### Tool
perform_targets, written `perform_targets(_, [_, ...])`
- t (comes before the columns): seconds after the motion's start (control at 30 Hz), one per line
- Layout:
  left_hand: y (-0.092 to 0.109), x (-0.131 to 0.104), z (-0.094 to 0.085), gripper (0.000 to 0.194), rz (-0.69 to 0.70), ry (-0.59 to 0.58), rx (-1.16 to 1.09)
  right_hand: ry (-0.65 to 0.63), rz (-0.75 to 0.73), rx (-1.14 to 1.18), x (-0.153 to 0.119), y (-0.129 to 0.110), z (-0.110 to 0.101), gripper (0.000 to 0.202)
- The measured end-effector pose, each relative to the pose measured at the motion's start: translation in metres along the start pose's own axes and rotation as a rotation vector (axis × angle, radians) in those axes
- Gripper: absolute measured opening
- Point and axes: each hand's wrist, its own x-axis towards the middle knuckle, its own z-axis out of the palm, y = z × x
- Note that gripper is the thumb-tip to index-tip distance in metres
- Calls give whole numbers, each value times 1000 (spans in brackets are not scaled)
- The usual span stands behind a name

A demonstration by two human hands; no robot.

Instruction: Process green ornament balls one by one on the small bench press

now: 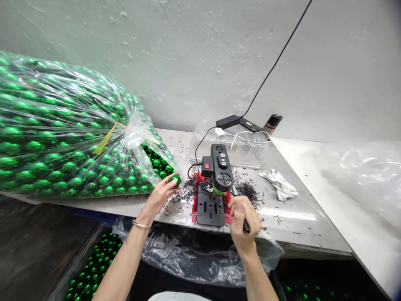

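Note:
Between the fingertips of my left hand [163, 193] is a shiny green ball ornament [176, 179], at the torn opening of a large clear bag [138, 129] full of such balls. My right hand [244, 219] is closed around a black-handled tool [246, 227]; its far end is hard to make out beside the machine. Between my hands stands a small black machine [222, 167] with round vents, buttons and a red switch. Its slotted black base plate [211, 209] rests on a red mat [194, 205].
Small black bits [247, 190] lie scattered around the machine. A white glove [278, 184] is on the right. Behind are a clear plastic tray [200, 144], a power adapter [228, 121] with cables and a dark-capped bottle [273, 122]. More green balls [97, 259] sit below the table edge.

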Motion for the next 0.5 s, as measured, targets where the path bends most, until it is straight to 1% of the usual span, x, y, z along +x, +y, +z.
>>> perform_targets(0.07, [-6,-9,9,38,-89,-18,-169,2,-3,0,0,1,0,30])
perform_targets(0.13, [-16,-15,21,29,-179,-20,-285,5,-8,9,-1,1,1,30])
perform_targets(0.2, [-28,-19,35,26,-235,-21,-360,2,-9,14,-1,1,1,29])
perform_targets(0.23, [-34,-20,42,28,-251,-29,-370,0,-9,14,-1,1,1,29])
perform_targets(0.3, [-47,-21,57,35,-255,-41,-320,-3,-6,8,-1,1,1,28])
perform_targets(0.37, [-60,-22,71,41,-208,-35,-191,-7,2,-2,-1,1,0,28])
perform_targets(0.43, [-69,-22,82,42,-110,-27,-13,-11,7,-7,-1,0,-1,29])
perform_targets(0.5, [-75,-23,89,40,10,-22,192,-16,6,-12,-1,-1,-2,29])
